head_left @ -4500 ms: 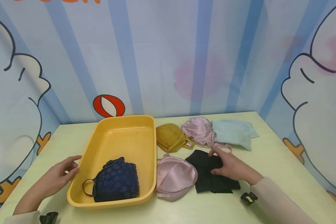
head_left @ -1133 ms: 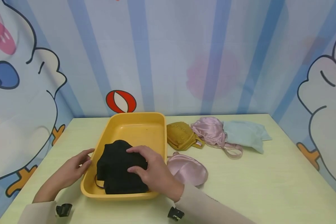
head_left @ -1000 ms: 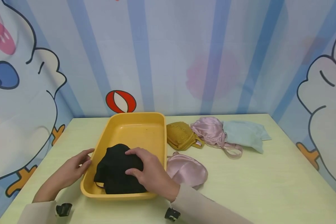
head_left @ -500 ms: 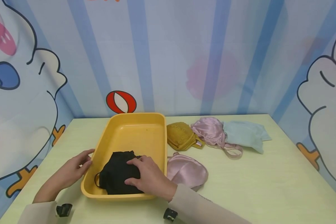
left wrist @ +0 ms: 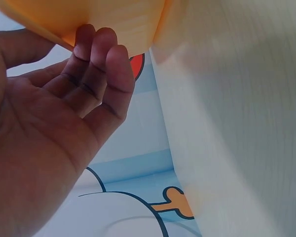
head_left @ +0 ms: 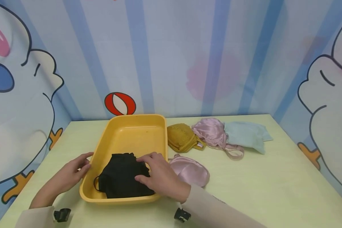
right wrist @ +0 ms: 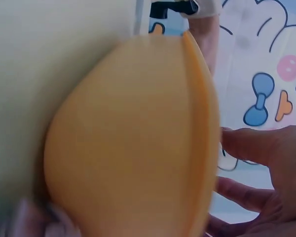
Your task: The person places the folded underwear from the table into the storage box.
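A folded black garment [head_left: 125, 177], bra-like, lies at the near end of the yellow tray [head_left: 139, 139]. It covers the navy lace bra; a thin dark strap loop shows at its left. My right hand [head_left: 159, 174] is over its right side, thumb and fingers spread apart. In the right wrist view that hand [right wrist: 281, 187] reaches over the tray's edge, its fingertips hidden behind the wall. My left hand [head_left: 71, 174] holds the tray's left rim. The left wrist view shows that hand [left wrist: 59, 118] with thumb at the rim and fingertips curled under it against the outer wall.
Right of the tray lie a pink satin bra [head_left: 189, 171], a mustard lace bra [head_left: 180, 136], a lilac satin bra [head_left: 209, 129] with a strap loop, and a pale mint folded garment [head_left: 245, 134]. A printed cartoon backdrop [head_left: 171, 57] stands behind the pale table [head_left: 259, 183].
The black garment has gone from the table at right into the tray, over the navy bra. My right hand lowered it, then drew slightly right off it. The left hand stays at the rim.
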The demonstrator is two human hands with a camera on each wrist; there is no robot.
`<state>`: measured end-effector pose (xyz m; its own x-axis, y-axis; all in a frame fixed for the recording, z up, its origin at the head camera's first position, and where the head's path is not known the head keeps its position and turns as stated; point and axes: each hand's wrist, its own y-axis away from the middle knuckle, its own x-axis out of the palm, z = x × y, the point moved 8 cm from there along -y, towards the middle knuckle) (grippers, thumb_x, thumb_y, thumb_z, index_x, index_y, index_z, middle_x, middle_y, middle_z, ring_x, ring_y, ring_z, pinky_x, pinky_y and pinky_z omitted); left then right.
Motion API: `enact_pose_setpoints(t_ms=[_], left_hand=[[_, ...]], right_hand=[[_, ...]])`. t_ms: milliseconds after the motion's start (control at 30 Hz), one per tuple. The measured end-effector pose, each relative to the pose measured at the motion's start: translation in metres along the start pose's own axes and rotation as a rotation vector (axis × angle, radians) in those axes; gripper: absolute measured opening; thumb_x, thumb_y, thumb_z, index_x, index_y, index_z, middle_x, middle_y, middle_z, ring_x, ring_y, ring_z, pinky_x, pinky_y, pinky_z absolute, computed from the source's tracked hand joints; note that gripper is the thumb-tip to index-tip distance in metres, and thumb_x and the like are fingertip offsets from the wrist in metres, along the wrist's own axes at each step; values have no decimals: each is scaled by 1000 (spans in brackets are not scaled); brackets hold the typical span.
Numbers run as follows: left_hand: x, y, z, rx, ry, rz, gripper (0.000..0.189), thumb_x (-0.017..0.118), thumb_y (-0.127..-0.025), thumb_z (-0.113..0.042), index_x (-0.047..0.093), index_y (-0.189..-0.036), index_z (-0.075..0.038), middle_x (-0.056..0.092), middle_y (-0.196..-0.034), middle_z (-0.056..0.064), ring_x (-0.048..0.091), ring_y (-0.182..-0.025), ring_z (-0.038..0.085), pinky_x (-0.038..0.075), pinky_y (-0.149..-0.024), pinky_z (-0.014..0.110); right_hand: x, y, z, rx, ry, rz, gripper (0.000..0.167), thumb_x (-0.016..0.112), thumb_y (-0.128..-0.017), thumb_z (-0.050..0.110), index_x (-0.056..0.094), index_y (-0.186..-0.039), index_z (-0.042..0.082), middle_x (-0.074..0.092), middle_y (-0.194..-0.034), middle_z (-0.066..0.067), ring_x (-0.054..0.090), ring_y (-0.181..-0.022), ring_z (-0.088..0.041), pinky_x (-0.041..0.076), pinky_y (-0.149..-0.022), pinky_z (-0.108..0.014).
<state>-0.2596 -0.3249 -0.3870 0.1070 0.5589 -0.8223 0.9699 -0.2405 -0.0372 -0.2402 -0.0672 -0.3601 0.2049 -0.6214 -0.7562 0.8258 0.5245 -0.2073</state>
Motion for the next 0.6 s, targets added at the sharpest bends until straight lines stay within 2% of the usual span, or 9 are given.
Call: enact_pose_setpoints(t_ms=[167,433,600], left_hand=[[0,-1,-1,-13,9,3,43,48,-99,-7,36,-136,10,50,-83,4,48,-69,15,42,-55,26],[-2,-1,-3,-6,-3,1,42,49,-97,-3,38,-135,11,51,-82,4,48,-68,15,42,-56,26],[0,-2,-2,-24,-3,9,42,49,-97,-3,37,-135,10,52,-84,5,49,-69,17,43,-56,26]], right_hand=[[-19,3,-13,35,-27,-27,44,71,-86,33,56,-125,20,50,-121,0,44,-112,-16,40,-93,-35],[-42,8,-36,77,55,-92,51,74,-83,30,54,-128,17,51,-126,-8,44,-118,-26,39,-96,-42],[-54,13,-51,105,5,-106,50,74,-83,28,56,-128,14,52,-128,-7,43,-121,-26,37,-98,-43]])
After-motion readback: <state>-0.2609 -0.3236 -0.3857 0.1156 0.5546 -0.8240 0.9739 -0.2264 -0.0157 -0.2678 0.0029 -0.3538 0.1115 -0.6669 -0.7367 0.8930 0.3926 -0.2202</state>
